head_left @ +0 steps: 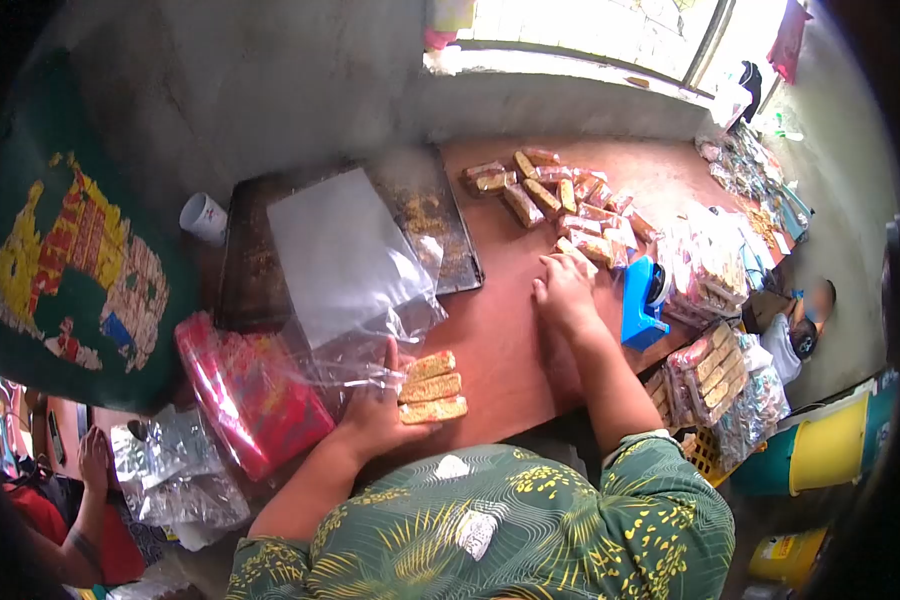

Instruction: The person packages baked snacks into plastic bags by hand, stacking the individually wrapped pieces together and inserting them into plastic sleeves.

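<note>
By the near edge of the bench (pixel 505 335), the left hand (pixel 373 414) spreads open against three golden snack bars (pixel 433 388), while the right hand (pixel 567 292), its grip impossible to tell, reaches wrapped bars (pixel 572 205) heaped toward the far edge.

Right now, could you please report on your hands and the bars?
Left hand at three bars. Right hand at wrapped pile. Blue tape dispenser beside it.

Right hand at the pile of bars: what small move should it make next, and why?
Probably close the right hand on the nearest bar and bring it leftward: the hand is at the near edge of the pile, and three bars lie lined up beside the left hand.
</note>
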`<move>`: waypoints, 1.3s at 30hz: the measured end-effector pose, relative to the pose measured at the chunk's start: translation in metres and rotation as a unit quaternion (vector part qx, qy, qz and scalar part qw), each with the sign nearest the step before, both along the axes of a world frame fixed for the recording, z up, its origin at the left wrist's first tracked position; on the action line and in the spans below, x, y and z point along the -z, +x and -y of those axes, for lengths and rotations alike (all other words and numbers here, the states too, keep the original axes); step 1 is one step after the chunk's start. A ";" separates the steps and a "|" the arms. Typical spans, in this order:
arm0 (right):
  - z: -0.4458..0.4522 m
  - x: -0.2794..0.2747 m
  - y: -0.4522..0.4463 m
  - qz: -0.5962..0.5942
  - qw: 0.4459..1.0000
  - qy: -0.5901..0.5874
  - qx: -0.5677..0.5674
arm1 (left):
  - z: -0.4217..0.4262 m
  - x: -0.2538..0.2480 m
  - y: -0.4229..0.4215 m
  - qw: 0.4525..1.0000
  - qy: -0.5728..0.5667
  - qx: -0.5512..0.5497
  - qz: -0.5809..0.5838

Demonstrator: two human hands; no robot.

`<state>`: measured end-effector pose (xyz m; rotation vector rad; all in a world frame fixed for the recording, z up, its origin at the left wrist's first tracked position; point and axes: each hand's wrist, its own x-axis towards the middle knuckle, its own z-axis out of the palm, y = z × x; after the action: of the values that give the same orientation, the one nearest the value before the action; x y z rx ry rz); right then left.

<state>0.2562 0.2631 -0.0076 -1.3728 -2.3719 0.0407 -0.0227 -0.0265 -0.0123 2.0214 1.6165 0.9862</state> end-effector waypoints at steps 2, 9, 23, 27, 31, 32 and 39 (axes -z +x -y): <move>-0.005 -0.048 -0.012 0.036 0.999 -0.010 0.027 | -0.001 -0.005 0.001 1.000 -0.009 -0.006 -0.018; -0.142 -0.059 -0.122 -0.044 0.990 -0.036 -0.126 | 0.002 0.006 -0.004 0.997 -0.072 -0.005 -0.012; -0.113 -0.128 -0.066 -0.007 0.914 -0.356 -0.194 | 0.002 -0.006 -0.005 0.998 -0.033 0.020 -0.056; -0.207 -0.125 -0.002 -0.192 0.953 -0.220 0.084 | 0.002 -0.011 -0.005 0.997 -0.060 0.024 -0.034; -0.297 -0.020 0.089 0.019 0.919 -0.088 0.384 | 0.002 -0.012 -0.005 0.997 -0.069 0.019 -0.022; -0.301 -0.010 0.095 0.034 0.921 -0.118 0.371 | 0.001 -0.014 -0.004 0.997 -0.067 0.018 -0.027; -0.259 -0.040 0.084 -0.131 0.957 -0.123 0.228 | 0.001 -0.010 -0.003 0.997 -0.075 0.017 -0.028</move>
<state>0.3397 0.5217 0.0319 -1.8710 -1.8353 0.3737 -0.0261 -0.0279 -0.0024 1.9846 1.6270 0.7777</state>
